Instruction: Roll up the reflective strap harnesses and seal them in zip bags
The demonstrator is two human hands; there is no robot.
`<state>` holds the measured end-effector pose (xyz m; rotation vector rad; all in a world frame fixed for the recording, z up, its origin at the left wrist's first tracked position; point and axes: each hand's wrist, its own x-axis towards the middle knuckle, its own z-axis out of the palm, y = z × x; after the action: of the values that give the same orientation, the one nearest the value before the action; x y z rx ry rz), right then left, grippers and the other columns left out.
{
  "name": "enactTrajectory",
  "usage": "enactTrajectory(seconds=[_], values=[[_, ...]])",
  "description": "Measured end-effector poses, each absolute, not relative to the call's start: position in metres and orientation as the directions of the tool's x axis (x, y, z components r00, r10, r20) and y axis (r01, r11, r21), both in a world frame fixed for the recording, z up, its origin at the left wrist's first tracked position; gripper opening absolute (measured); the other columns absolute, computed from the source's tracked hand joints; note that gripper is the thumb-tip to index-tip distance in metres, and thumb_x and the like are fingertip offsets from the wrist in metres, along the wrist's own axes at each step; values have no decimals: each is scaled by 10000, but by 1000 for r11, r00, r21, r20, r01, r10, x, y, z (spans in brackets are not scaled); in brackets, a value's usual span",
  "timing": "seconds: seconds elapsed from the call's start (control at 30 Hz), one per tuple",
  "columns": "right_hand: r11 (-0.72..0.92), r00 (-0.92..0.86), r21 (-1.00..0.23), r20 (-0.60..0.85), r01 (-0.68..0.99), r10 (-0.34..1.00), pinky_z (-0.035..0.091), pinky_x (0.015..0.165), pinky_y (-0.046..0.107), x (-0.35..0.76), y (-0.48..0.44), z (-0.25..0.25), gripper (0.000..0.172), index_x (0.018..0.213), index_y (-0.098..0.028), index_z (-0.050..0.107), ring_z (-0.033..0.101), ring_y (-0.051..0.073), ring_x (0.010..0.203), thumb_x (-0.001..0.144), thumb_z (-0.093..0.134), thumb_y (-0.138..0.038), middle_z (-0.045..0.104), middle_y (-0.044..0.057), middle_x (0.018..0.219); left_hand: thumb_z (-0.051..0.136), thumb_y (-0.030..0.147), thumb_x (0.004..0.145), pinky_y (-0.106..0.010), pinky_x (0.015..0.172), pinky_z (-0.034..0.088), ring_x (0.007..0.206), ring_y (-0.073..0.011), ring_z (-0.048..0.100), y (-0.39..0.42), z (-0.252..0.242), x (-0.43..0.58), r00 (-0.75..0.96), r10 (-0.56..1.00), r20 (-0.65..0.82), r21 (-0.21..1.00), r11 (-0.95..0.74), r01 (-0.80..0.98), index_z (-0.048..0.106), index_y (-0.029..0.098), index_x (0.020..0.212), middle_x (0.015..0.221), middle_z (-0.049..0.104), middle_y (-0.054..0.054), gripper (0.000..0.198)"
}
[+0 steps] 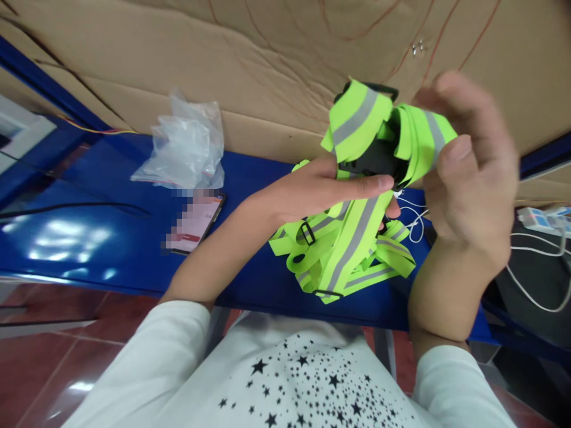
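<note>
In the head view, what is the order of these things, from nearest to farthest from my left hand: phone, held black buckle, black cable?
1. Black buckle: at the left hand, under its thumb.
2. Phone: on the table, to the hand's left.
3. Black cable: farther left, past the phone.

Brown sheeting [134, 53], probably cardboard, backs a glossy blue table [111, 229] catching white glare [57, 241] above red floor tiles [33, 368].
</note>
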<state>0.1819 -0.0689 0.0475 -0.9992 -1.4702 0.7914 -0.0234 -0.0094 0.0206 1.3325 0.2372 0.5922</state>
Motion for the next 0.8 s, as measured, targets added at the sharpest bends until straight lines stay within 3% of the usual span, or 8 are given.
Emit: enactTrajectory(seconds=[0.1,0.17,0.23,0.3,0.4,0.5,0.67,0.8], values=[[336,-165,-942,330,13,930,689,814,333,180,-53,34,375,1130,-292,790,774,230,940,824,872,-491,776,44,1074,772,492,920,-394,877,652,972,-244,765,-6,20,-25,845,484,227,971,-43,-236,750,173,1020,1034,796,-58,335],[280,-240,-960,269,13,933,597,478,263,179,-48,27,243,924,-240,789,671,149,558,813,892,-431,728,-2,757,749,484,936,-393,925,639,1028,-245,753,-3,17,-24,853,462,241,970,-110,-215,762,155,1016,1064,789,-74,339],[428,-155,-899,412,89,898,504,403,214,177,-51,26,175,853,-224,777,583,92,469,815,897,-346,670,-44,663,744,465,936,-394,953,631,1051,-245,754,0,15,-22,842,480,246,966,-48,-255,766,156,1038,1110,784,-78,326],[577,-78,-770,580,273,811,557,512,223,174,-59,30,147,945,-254,806,642,92,573,824,886,-278,717,-56,753,779,434,901,-413,1003,617,1109,-261,750,1,13,-21,858,449,248,945,85,-317,761,177,1094,1180,777,-75,322],[662,-129,-542,716,518,687,629,842,341,170,-72,39,347,1205,-358,789,744,176,938,880,816,-240,789,-67,1075,818,533,821,-490,1039,593,1197,-316,722,1,12,-21,880,388,275,928,131,-348,757,222,1163,1211,776,-60,466],[690,-125,-438,787,576,604,529,1130,439,167,-75,42,344,1276,-393,773,682,258,1237,993,628,-263,753,-81,1255,780,715,779,-509,1027,596,1206,-360,720,0,13,-23,884,366,291,922,140,-361,750,222,1191,1166,781,-76,643],[719,-208,-281,835,635,510,464,1193,491,175,-63,40,347,1286,-373,778,627,326,1312,965,665,-445,696,-43,1375,548,607,1010,-458,979,634,1123,-309,766,-6,22,-15,859,494,132,870,357,-339,743,210,1182,947,792,-51,475],[733,-367,-340,696,589,617,397,1252,486,195,-47,40,454,1435,-392,653,465,312,1481,991,644,-483,542,10,1537,486,365,1069,-428,890,662,1029,-291,794,-10,34,-9,724,689,-16,857,383,-345,764,183,1132,824,769,-40,338]])
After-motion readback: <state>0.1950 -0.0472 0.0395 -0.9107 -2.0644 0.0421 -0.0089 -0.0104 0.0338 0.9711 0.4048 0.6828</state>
